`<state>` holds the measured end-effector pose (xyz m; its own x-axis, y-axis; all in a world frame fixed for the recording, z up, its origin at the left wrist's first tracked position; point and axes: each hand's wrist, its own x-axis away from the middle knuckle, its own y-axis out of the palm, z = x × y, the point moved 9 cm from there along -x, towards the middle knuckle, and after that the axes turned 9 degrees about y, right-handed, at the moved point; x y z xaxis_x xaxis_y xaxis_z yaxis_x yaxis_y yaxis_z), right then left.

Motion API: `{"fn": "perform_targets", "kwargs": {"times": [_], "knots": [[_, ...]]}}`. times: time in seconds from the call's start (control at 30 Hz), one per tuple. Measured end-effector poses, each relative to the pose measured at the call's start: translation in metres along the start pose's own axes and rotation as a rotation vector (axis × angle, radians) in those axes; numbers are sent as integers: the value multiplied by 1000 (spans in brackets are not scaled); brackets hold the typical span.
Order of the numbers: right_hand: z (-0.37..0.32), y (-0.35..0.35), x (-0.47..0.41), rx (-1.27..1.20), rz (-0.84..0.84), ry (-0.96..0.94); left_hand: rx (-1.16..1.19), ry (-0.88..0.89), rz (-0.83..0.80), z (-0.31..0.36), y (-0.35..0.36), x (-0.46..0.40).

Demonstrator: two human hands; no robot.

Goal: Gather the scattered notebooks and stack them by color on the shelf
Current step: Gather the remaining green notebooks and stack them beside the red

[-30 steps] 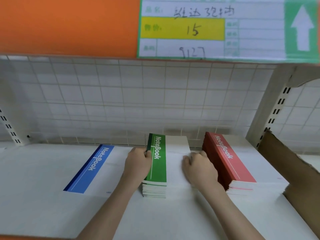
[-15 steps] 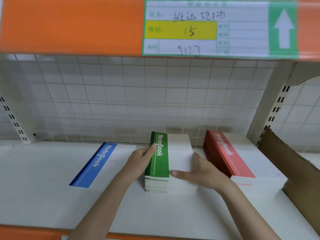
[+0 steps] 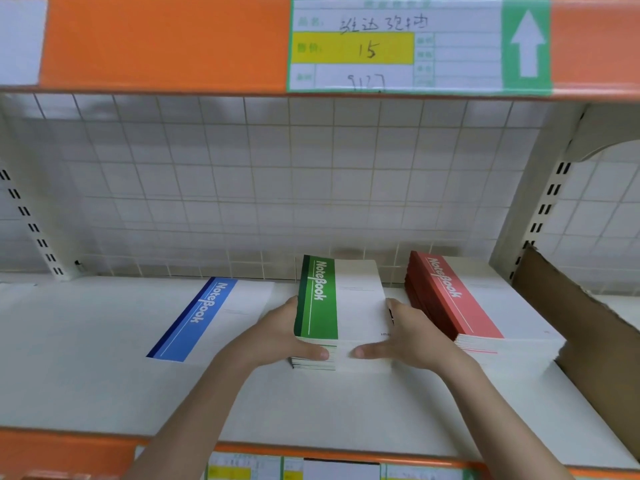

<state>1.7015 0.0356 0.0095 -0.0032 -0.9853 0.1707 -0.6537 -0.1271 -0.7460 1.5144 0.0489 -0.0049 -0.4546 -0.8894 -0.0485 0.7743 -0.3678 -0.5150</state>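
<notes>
A stack of green-spined notebooks (image 3: pixel 320 299) stands in the middle of the white shelf (image 3: pixel 86 348). My left hand (image 3: pixel 277 337) lies flat against its left side, and my right hand (image 3: pixel 412 337) against its right side. Both thumbs reach across the stack's front edge, and the fingers look straight. Left of the green stack lies a single blue-spined notebook (image 3: pixel 204 317), flat on the shelf. A stack of red-spined notebooks (image 3: pixel 450 299) stands to the right, close to my right hand.
A brown cardboard piece (image 3: pixel 588 341) leans at the shelf's right end. The wire grid back panel (image 3: pixel 277 188) closes the rear. An orange upper shelf edge with a price label (image 3: pixel 398 46) hangs overhead. A slotted upright post (image 3: pixel 540 209) stands at the right.
Both hands slid from the top of the green stack to its sides, thumbs now across the front edge. The view has dropped back slightly.
</notes>
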Motion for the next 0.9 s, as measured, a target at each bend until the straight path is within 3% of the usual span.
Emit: {"fn": "perform_targets", "kwargs": {"times": [0.23, 0.63, 0.9], "knots": [[0, -1, 0, 52, 33, -14, -72, 10, 64, -2, -4, -1], [1, 4, 4, 86, 58, -1, -107, -5, 20, -2, -4, -1], [-3, 7, 6, 20, -37, 35, -83, -12, -4, -1, -2, 0]]}}
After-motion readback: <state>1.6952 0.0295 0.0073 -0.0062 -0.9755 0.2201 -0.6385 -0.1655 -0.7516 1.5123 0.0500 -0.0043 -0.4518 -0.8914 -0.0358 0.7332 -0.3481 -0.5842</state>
